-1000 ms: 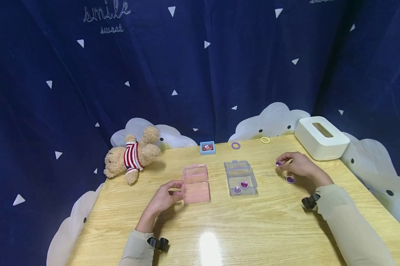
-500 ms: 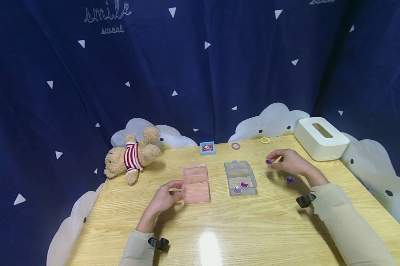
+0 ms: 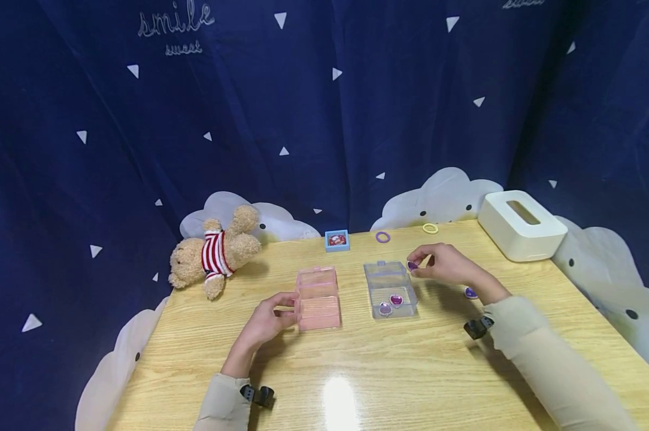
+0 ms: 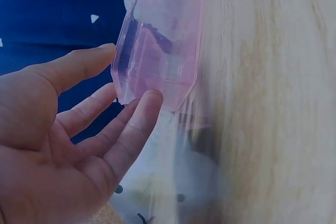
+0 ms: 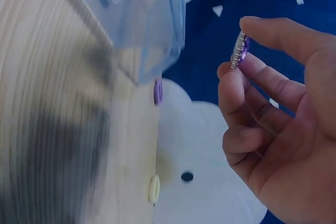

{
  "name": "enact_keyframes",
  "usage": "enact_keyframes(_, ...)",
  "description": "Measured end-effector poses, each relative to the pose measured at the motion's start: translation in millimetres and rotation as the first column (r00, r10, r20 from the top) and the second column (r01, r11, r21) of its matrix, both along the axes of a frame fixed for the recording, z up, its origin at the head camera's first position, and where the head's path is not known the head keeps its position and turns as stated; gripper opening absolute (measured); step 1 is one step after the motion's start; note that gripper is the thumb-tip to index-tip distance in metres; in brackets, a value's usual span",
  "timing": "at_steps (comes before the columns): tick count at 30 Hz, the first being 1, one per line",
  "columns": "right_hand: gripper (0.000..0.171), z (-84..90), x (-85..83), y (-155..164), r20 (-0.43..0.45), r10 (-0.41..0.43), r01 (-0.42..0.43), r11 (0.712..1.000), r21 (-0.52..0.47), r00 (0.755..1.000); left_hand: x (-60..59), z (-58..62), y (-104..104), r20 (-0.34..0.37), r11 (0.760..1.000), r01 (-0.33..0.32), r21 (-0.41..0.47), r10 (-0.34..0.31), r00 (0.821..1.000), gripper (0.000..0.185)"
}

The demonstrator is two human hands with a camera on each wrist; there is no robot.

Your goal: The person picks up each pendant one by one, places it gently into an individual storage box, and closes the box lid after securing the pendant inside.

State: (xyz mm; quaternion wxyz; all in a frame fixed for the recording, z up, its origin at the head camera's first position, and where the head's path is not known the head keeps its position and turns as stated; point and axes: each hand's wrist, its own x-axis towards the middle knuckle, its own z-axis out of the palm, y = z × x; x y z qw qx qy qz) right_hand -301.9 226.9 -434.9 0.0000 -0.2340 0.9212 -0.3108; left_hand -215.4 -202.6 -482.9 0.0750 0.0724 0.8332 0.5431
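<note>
My right hand [image 3: 444, 263] pinches a purple gem with a silver beaded rim [image 5: 240, 51] between thumb and fingertips. The gem is raised at the far right corner of an open clear bluish plastic box [image 3: 375, 294], which has two more gems inside: a magenta one [image 3: 396, 300] and a pale lilac one [image 3: 385, 309]. Another purple gem [image 3: 470, 293] lies on the table, partly behind my right wrist. My left hand [image 3: 267, 318] holds the left side of an open pink plastic box [image 3: 318, 306], thumb and curved fingers at its edge.
A small blue tray with a red item [image 3: 337, 240], a purple ring [image 3: 382, 237] and a yellow ring [image 3: 430, 228] lie along the table's back edge. A teddy bear [image 3: 215, 250] lies back left. A white tissue box [image 3: 522, 226] stands back right, before a blue curtain [image 3: 303, 108].
My right hand has carried the purple gem leftward across the table to the clear bluish box. The left hand and the pink box have stayed in place.
</note>
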Motion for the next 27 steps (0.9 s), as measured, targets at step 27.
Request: enact_keyframes(27, 0.024, 0.8, 9.4, -117.4, 0.031, 0.206, -0.207, 0.978, 0.033, 0.978, -1.6, -0.4, -0.2, 0.004, 0.999, -0.003, -0.036, 0.003, 1.000, 0.049)
